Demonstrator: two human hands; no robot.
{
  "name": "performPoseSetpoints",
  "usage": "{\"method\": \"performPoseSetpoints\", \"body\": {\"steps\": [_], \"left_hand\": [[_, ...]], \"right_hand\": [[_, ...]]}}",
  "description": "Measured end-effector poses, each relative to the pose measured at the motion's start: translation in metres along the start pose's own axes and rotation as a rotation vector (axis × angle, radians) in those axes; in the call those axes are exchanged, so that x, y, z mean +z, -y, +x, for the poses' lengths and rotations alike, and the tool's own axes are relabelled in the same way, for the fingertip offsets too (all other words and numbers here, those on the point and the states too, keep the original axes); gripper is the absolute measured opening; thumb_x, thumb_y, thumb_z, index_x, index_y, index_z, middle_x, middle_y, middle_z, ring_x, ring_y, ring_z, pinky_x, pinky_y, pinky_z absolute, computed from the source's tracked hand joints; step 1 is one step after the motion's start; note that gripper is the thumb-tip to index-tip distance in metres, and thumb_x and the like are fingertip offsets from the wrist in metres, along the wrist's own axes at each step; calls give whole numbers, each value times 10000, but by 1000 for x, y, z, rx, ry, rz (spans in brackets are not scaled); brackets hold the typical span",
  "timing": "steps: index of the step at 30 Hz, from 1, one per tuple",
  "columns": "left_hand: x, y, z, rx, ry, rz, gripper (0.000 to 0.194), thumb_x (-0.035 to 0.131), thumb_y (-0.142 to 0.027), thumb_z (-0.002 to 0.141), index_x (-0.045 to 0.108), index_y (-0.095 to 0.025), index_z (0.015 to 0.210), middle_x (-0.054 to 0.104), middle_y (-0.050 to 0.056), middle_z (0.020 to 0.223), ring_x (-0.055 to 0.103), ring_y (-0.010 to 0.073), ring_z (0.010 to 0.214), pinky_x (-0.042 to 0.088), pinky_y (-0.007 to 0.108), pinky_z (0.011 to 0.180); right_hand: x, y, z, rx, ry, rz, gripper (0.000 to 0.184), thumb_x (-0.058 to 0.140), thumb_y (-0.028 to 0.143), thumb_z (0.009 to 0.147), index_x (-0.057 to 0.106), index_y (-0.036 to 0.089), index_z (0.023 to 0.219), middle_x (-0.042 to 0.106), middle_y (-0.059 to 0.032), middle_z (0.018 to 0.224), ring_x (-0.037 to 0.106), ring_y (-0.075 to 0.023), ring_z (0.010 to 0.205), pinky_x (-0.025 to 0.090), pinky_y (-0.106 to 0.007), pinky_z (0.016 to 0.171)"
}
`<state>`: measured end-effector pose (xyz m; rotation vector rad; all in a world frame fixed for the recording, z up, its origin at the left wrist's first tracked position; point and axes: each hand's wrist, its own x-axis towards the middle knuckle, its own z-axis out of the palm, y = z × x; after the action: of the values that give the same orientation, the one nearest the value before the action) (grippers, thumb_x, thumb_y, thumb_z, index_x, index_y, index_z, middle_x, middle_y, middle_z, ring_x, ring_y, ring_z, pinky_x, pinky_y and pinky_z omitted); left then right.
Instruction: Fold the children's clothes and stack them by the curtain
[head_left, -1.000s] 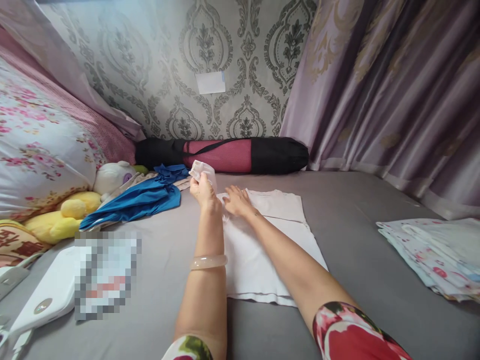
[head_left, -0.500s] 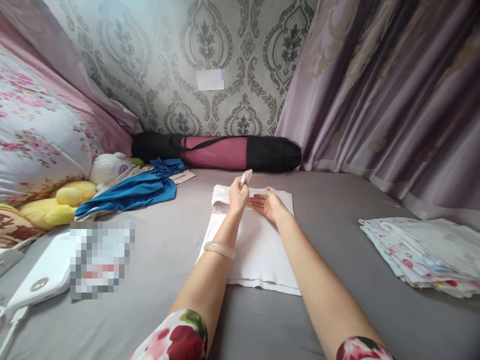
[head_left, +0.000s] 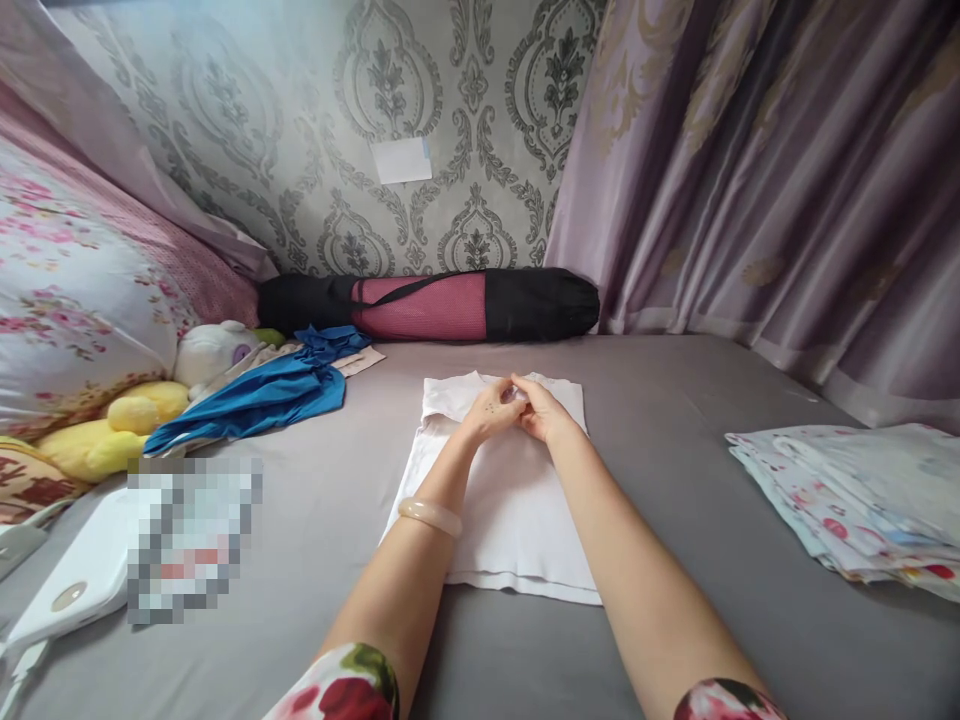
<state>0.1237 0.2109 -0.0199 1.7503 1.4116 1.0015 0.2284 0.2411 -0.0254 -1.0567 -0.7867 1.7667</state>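
A white shirt (head_left: 517,510) lies folded flat on the grey bed sheet in front of me, its far left corner turned over in a loose fold. At its far end both hands meet. My left hand (head_left: 491,408), below a pale bangle (head_left: 430,515), is closed with thumb and fingers around a bit of the white cloth. My right hand (head_left: 544,412) has its fingers curled in against the left one, closed on the same cloth. A small pale patch of fabric shows between the thumbs; most fingertips are hidden.
A black and pink rolled bag (head_left: 420,306) lies along the wall. To the left are a blue cloth (head_left: 255,395), plush toys (head_left: 142,410), a floral pillow (head_left: 67,280) and a white power bank (head_left: 82,570) with a cable. Folded printed cloths (head_left: 847,500) lie right, beside the curtain (head_left: 675,180).
My left hand has lowered the raised bit of white cloth and moved right to meet my right hand. My right fingers, stretched out before, are now curled in.
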Motion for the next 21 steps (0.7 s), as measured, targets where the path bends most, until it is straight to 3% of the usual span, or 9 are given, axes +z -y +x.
{"method": "performPoseSetpoints", "body": {"steps": [1, 3, 5, 7, 11, 15, 21], "left_hand": [[-5, 0, 1, -15, -11, -4, 440, 548, -229, 799, 611, -121, 1221, 662, 117, 1220, 615, 233, 1104, 469, 317, 945], [-18, 2, 3, -72, -121, 47, 415, 500, -295, 872, 599, -114, 1232, 639, 135, 1262, 599, 232, 1147, 456, 314, 968], [-33, 8, 4, -149, -271, 189, 384, 408, -255, 921, 599, -125, 1228, 634, 130, 1272, 578, 218, 1187, 429, 305, 997], [-47, 19, 3, -253, -344, 379, 402, 361, -159, 906, 596, -154, 1231, 633, 114, 1277, 559, 217, 1217, 414, 306, 1004], [-58, 39, -1, -385, -231, 613, 489, 387, -94, 838, 539, -155, 1298, 612, 136, 1302, 555, 247, 1222, 406, 341, 1003], [-50, 46, -5, -330, -155, 735, 542, 388, -60, 804, 479, -148, 1332, 552, 144, 1373, 489, 231, 1293, 322, 385, 1094], [-42, 53, -9, -270, -124, 799, 499, 329, -38, 837, 493, -140, 1297, 472, 153, 1444, 326, 264, 1406, 266, 492, 1134]], "right_hand": [[0, -1, 0, -10, -22, -15, 55, 554, 155, 851, 597, 156, 818, 636, -9, 620, 614, -145, 567, 544, -267, 589], [-1, -2, 0, -37, -85, -65, 146, 526, 51, 784, 614, 156, 832, 655, -5, 652, 628, -145, 600, 556, -277, 631], [-3, -2, -1, -76, -148, -135, 196, 512, 28, 749, 628, 159, 838, 669, -6, 683, 644, -150, 635, 562, -286, 659], [-6, -1, 0, -109, -186, -207, 190, 509, 48, 753, 640, 155, 839, 677, -15, 708, 656, -157, 663, 564, -286, 667], [-17, 0, 9, -165, -248, -430, 197, 508, 113, 790, 672, 136, 896, 690, -37, 750, 667, -169, 688, 558, -277, 648], [-29, 1, 15, -247, -370, -809, 228, 527, 193, 829, 694, 143, 976, 714, -68, 855, 680, -187, 753, 545, -266, 674], [-32, 5, 2, -332, -497, -1279, 312, 532, 203, 890, 642, 157, 1178, 680, -119, 1137, 616, -226, 1098, 460, -268, 899]]}}
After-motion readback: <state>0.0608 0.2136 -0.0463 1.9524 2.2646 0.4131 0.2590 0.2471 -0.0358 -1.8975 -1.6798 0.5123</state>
